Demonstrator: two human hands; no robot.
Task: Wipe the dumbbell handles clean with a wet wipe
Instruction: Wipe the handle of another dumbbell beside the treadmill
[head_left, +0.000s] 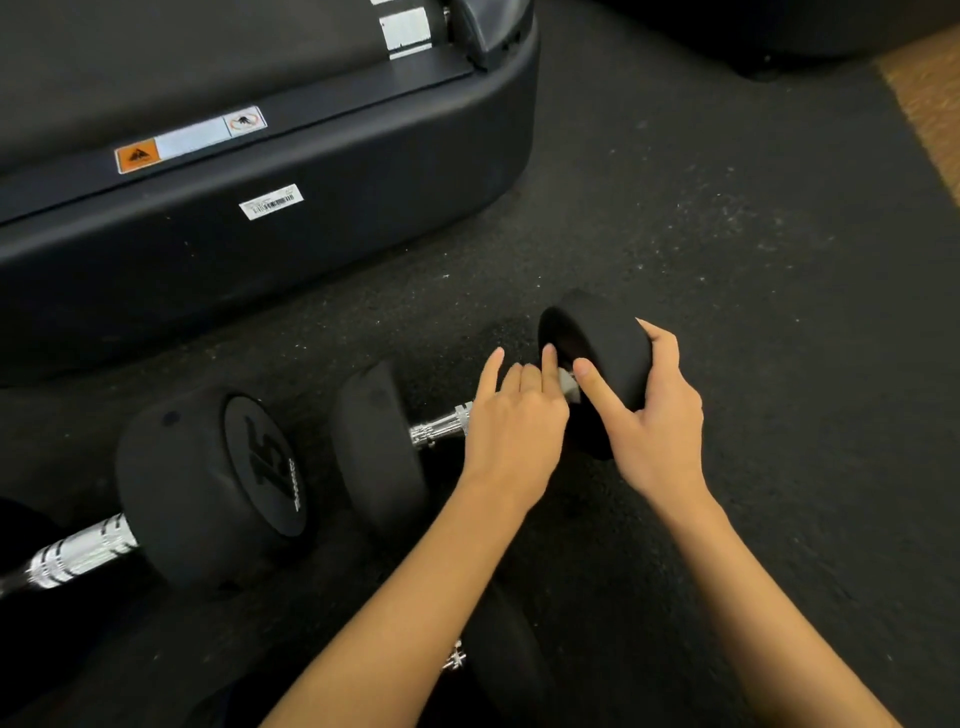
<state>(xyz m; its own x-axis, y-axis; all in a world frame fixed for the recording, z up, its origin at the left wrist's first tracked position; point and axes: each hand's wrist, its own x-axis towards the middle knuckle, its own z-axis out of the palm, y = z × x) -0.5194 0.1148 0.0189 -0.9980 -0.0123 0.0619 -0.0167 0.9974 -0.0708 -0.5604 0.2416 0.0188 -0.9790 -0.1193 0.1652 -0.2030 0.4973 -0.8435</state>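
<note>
Both hands are seen at work at the centre of the frame: the left hand (511, 423) is curled over the chrome handle (440, 427) of a dumbbell (379, 441), with a scrap of white wet wipe (568, 382) showing past its fingertips, though how much of the wipe is held cannot be told. The right hand (652, 415) is cupped round the dumbbell's far head (597, 353), thumb and fingers spread on the black rubber.

The dumbbell is laid on the dark rubber floor (727, 234), its long axis running from lower left to upper right, the braced head pointing toward the upper right.

A slip is judged possible. The round heads could roll if the right hand's hold is eased, and the wipe could be bunched against the collar, leaving that end unwiped.

A second dumbbell (208, 483), marked 15, is seen at lower left; a black machine base (311, 218) fills the upper left.
</note>
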